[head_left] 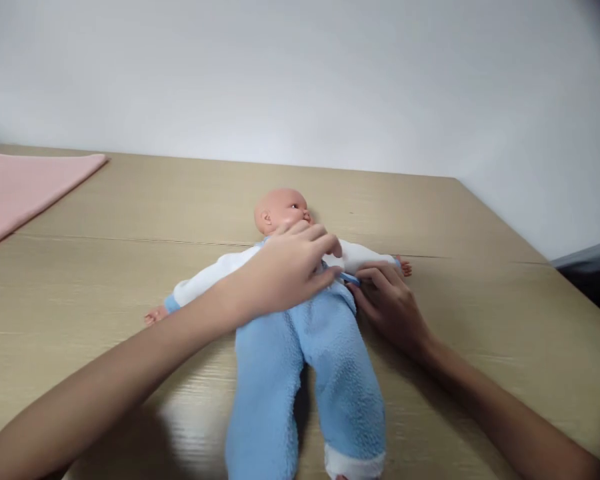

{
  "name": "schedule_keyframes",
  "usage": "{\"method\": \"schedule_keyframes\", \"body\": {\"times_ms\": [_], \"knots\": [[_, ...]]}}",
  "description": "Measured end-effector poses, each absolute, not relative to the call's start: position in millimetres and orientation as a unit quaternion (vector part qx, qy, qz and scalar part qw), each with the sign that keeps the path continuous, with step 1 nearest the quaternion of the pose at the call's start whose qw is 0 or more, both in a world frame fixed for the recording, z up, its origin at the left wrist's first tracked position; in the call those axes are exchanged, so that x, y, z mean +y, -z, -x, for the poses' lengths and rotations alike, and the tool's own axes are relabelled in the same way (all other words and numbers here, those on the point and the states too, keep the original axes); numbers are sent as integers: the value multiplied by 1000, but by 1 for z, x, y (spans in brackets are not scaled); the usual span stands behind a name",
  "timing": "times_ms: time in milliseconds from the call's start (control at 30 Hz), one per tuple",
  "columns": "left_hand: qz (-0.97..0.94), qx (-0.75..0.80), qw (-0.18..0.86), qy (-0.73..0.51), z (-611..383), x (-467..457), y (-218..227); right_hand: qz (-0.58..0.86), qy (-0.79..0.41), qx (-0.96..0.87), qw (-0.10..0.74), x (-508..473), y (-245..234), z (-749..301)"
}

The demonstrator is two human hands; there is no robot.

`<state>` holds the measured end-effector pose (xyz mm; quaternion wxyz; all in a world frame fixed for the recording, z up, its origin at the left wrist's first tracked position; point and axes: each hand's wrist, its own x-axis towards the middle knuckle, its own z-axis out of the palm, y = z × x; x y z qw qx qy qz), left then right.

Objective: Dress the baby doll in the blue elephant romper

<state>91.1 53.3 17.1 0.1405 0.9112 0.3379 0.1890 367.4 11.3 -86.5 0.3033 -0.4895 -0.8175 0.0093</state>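
Observation:
A doll (pixel 280 210) lies on its back on the table, its head turned to the right. It wears a fleece suit with white sleeves and light-blue legs (pixel 273 373). My left hand (pixel 300 263) reaches across the doll's chest, fingers curved, with a gap between thumb and index finger. Its thumb is close to a blue strip of the suit (pixel 350 278) at the doll's side. Fingers closed, my right hand (pixel 393 303) pinches that strip just below the doll's outstretched arm. The chest front is mostly hidden under my left hand.
A pink cloth (pixel 30 187) lies flat at the table's far left. The wooden table (pixel 480 293) ends at a pale wall (pixel 300 80) behind and has a seam running across it. Something dark (pixel 595 273) stands beyond the right edge.

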Motion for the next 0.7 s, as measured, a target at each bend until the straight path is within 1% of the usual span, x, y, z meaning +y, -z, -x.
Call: {"method": "schedule_keyframes", "body": {"times_ms": [67, 133, 233, 333, 467, 533, 600, 700], "knots": [[-930, 343, 103, -88, -118, 61, -16, 481, 14, -833, 275, 14, 83, -378], [-932, 351, 85, -36, -133, 71, -9, 466, 29, -850, 245, 20, 79, -400], [-932, 343, 99, -55, -137, 82, 5, 477, 18, -848, 232, 36, 77, -442], [-938, 310, 130, -79, -133, 86, 16, 501, -44, -829, 246, 49, 75, -473], [-948, 294, 94, -72, -131, 87, 22, 521, -140, -815, 211, 53, 71, -480], [-953, 284, 83, -67, -132, 87, 22, 524, -180, -800, 229, 50, 66, -474], [-957, 258, 111, -78, -132, 88, 22, 528, -206, -776, 275, 43, 61, -467], [-961, 194, 159, -114, -131, 88, 19, 518, -194, -759, 344, 30, 50, -452]]}}
